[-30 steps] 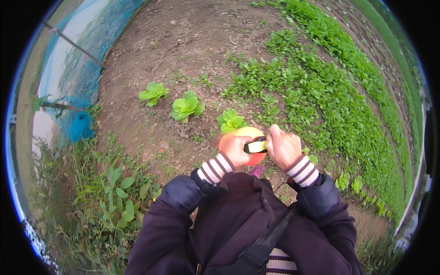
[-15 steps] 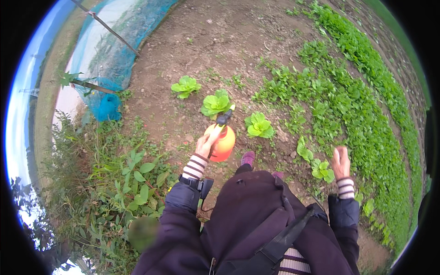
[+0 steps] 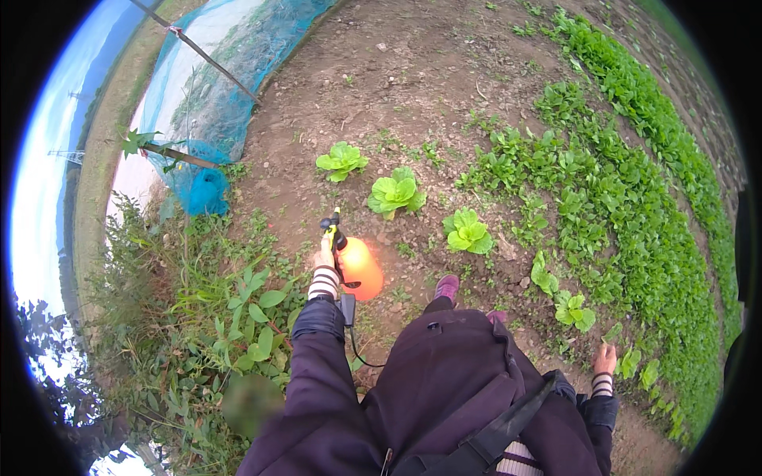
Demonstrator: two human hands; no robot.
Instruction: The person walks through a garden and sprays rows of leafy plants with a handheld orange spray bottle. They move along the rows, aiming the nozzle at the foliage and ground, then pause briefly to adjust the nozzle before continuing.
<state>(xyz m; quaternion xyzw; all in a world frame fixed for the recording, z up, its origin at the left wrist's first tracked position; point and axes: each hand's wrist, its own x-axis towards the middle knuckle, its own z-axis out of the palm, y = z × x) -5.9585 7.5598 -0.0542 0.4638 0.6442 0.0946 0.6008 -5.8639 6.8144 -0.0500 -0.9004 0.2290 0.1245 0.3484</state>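
My left hand (image 3: 324,255) is closed around the black and yellow trigger head of an orange spray bottle (image 3: 359,268). The bottle's round body hangs to the right of the hand, over bare soil. My right hand (image 3: 605,358) is low at the right, with its fingers loosely extended and no tool visible in it. A small leaf (image 3: 612,332) shows at its fingertips; whether they touch cannot be made out. Leafy heads stand beyond the bottle: one light green plant (image 3: 342,161), a second plant (image 3: 396,193) and a third plant (image 3: 468,231).
Dense green crop rows (image 3: 611,206) run along the right. Tall weeds (image 3: 198,309) crowd the left side. Blue netting (image 3: 208,190) on a wooden pole (image 3: 186,157) stands at the upper left. My shoe (image 3: 447,287) is on the soil near a small plant (image 3: 573,310).
The spray bottle and my left hand have shifted left, away from the leafy heads, and the bottle's nozzle has turned. My right hand has dropped lower, toward the small plants at the right.
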